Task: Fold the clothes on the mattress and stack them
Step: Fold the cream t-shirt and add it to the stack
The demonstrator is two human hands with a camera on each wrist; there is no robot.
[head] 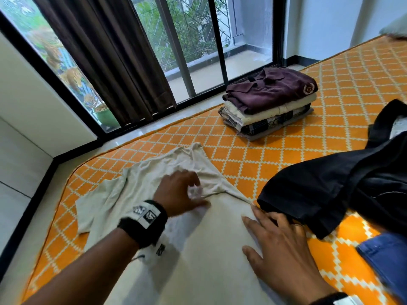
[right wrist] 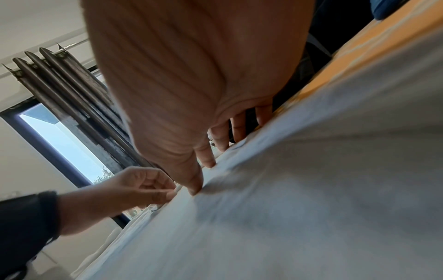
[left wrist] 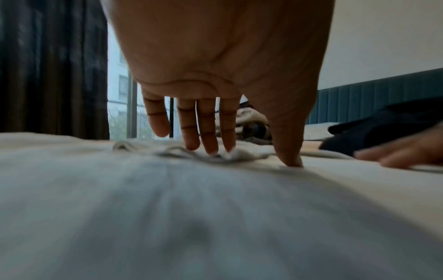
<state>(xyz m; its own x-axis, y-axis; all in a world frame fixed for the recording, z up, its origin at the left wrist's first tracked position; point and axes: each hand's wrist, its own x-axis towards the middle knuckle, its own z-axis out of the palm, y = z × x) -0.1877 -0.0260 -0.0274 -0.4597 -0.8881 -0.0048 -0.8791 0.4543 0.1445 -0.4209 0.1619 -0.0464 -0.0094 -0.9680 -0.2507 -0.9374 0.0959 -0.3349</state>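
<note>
Lying flat across the near part of the orange mattress with a white lattice pattern (head: 275, 155) is a pale cream cotton T-shirt (head: 198, 249), front down or up I cannot tell. The person's right hand (head: 284, 241) rests palm-down on the shirt's near right area, fingers straight and spread, holding nothing; its fingertips reach the shirt's right edge, just beside a crumpled black garment (head: 330, 183). A piece of blue denim (head: 387, 260) lies to the right of the shirt, partly under the black garment. The left hand (head: 180, 192), wearing a black wrist strap (head: 143, 221), is farther up the shirt, near the shoulder; its fingers (left wrist: 208, 132) are bent down onto a bunched ridge of cloth with the thumb pressing beside them. Whether the cloth is actually pinched is unclear. One short sleeve spreads out to the left of the shirt body. Beyond the shirt, well apart from it, a stack of folded clothes (head: 268, 106) stands on the mattress, a maroon collared shirt (head: 271, 89) on top. Behind the stack are a glass sliding door (head: 198, 51) and a dark brown curtain (head: 99, 51).
</note>
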